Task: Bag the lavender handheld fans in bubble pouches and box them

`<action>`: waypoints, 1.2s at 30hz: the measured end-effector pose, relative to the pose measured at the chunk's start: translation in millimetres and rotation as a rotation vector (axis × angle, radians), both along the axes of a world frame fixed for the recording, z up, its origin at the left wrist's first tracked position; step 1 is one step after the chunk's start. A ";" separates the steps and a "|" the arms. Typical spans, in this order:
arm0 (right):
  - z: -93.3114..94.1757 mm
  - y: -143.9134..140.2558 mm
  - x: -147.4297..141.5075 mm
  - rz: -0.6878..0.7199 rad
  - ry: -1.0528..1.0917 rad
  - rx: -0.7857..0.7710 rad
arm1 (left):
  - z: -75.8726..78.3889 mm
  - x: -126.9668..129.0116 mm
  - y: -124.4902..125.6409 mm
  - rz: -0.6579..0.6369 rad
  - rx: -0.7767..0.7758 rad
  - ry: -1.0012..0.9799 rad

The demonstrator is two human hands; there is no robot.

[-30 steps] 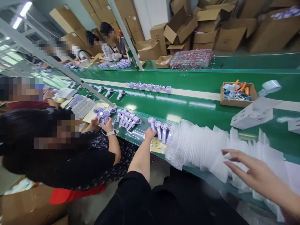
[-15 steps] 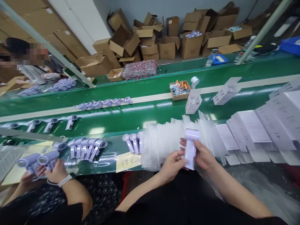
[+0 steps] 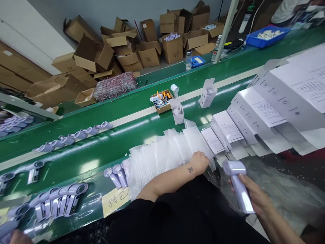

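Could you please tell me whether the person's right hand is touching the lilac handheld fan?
Touching: the head view shows the right hand gripping the lilac handheld fan by its handle, thumb on one side, fingertips at the other.

Open air between left hand [image 3: 199, 163] and the handheld fan [image 3: 238, 186] in right hand [image 3: 256, 197]: room for a sideways pass. Overlapping white cartons [image 3: 284, 98] bar the way ahead of that grip; bubble-wrap pouches [image 3: 162, 152] crowd left hand's left side.
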State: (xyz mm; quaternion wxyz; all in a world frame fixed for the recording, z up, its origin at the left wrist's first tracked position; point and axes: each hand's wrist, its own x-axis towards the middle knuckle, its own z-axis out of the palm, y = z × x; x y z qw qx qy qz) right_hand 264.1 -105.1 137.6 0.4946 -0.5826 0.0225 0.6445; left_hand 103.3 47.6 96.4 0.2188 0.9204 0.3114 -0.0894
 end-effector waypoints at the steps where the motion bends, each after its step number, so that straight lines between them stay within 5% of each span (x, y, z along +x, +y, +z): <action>1: -4.6 -4.4 -4.5 0.008 0.042 -0.007 | 2.0 -3.2 3.3 0.033 0.011 0.000; 4: -9.0 1.6 -20.9 0.106 0.174 0.085 | 13.4 -14.4 11.9 0.221 -0.083 -0.077; 9: -0.1 47.8 -36.5 0.296 0.253 0.316 | 33.4 -34.9 10.9 0.640 -0.640 -0.502; 12: 1.3 62.3 -36.9 0.357 0.190 0.260 | 43.6 -47.4 3.7 0.781 -0.644 -0.714; 14: 1.4 63.1 -36.5 0.384 0.158 0.212 | 46.8 -54.5 -2.0 0.678 -0.459 -0.820; 18: 8.6 59.5 -38.0 0.351 0.101 0.172 | 41.6 -66.6 -13.3 0.226 -0.036 -0.873; 22: 20.4 60.8 -42.0 0.301 0.037 0.204 | 42.9 -66.8 -19.5 0.066 0.094 -0.820; 29: 25.5 55.4 -40.6 0.245 0.029 0.157 | 70.9 -59.2 -15.5 -0.332 0.396 -0.724; 36: 36.4 50.1 -47.7 0.141 0.021 0.136 | 54.4 -71.6 -26.8 -0.200 0.490 -0.707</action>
